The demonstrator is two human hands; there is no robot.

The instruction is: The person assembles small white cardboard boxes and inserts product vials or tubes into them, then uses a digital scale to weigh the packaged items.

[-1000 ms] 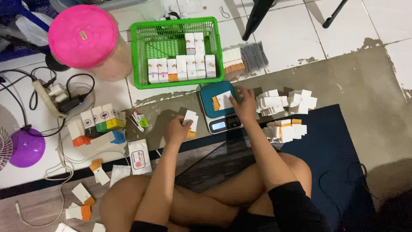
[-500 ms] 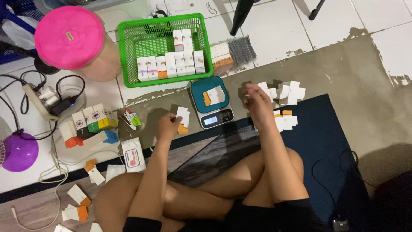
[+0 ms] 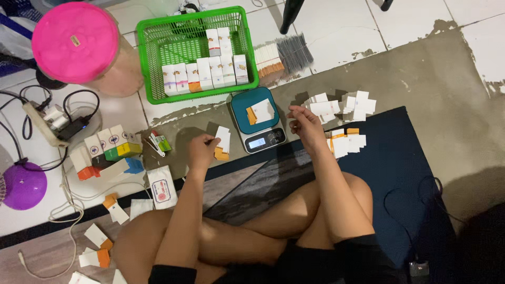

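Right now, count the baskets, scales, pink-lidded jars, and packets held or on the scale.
Basket: 1
Scale: 1
Pink-lidded jar: 1
Weighed packet: 1
Held packet, left hand: 1
Total: 5

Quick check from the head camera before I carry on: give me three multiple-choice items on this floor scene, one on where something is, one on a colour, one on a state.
1. Where does the small white and orange packet lie?
A. In the basket
B. On the scale's platform
C. On the dark mat

2. What colour is the basket that holds the row of boxes?
A. Green
B. Pink
C. Purple

3. What is the left hand doing?
A. Resting flat on the floor
B. Pressing the scale's display
C. Holding a white and orange packet

Answers:
1 B, the packet sits on the teal platform of the scale.
2 A, its mesh walls are bright green.
3 C, the fingers are closed on the packet beside the scale, while the right hand is empty.
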